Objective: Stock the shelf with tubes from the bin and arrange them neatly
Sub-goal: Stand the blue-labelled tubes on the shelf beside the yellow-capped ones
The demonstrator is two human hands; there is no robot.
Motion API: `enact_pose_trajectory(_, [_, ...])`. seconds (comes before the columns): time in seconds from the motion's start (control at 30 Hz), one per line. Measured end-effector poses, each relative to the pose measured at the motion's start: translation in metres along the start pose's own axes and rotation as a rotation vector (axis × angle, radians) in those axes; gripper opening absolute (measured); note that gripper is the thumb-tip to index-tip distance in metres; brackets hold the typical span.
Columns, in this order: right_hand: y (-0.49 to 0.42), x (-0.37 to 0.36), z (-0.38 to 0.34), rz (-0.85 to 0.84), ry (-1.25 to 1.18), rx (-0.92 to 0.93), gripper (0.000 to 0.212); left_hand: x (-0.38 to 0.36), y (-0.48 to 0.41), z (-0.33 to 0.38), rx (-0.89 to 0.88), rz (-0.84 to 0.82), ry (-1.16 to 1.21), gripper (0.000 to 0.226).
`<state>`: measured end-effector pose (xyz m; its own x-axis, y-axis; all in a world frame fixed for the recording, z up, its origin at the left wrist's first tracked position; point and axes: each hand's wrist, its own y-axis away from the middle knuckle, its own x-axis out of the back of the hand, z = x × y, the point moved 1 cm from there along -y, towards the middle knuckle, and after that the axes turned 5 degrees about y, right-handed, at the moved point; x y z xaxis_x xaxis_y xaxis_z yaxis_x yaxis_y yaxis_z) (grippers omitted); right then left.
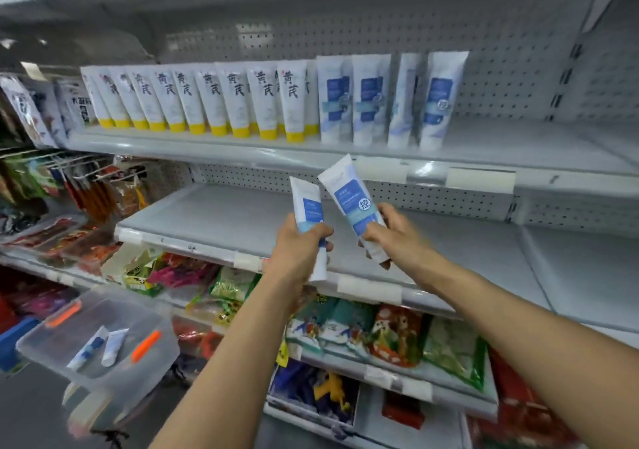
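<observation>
My left hand (299, 251) grips a white tube with a blue label (308, 206), cap end down. My right hand (397, 232) grips a second blue-label tube (351, 196), tilted left. Both are held in front of the bare middle shelf (207, 217), below the upper shelf (501, 144). On that upper shelf stand several yellow-capped white tubes (238, 99) in a row, then several blue-label tubes (390, 99) to their right. A clear plastic bin (45, 341) with orange latches sits low at the left and holds two tubes (100, 346).
Pegboard backs the shelves. The upper shelf is bare to the right of the blue tubes. Snack packets (394, 334) fill the lower shelves, and hanging packs (86, 185) crowd the left. Blank price strips (479, 179) line the shelf edges.
</observation>
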<state>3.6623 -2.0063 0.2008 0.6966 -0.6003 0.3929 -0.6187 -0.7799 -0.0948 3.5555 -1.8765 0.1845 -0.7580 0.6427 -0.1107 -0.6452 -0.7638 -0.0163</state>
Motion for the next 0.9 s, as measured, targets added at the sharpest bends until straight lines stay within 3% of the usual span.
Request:
enact_pose_trajectory(0.27, [0.004, 0.074, -0.024, 0.225, -0.008, 0.079, 0.025, -0.069, -0.003, 0.056, -0.168, -0.133, -0.089, 0.025])
enact_pose_trajectory(0.4, [-0.008, 0.1, -0.034, 0.358, -0.037, 0.098, 0.01, -0.094, -0.019, 0.073, -0.223, -0.176, -0.101, 0.03])
enact_pose_trajectory(0.67, [-0.042, 0.154, -0.047, 0.589, -0.031, 0.198, 0.027, -0.131, -0.055, 0.089, -0.306, -0.253, -0.088, 0.027])
enact_pose_trajectory(0.9, [-0.085, 0.191, -0.032, 0.656, 0.091, 0.121, 0.028, -0.141, -0.081, 0.088, -0.402, -0.231, -0.11, 0.026])
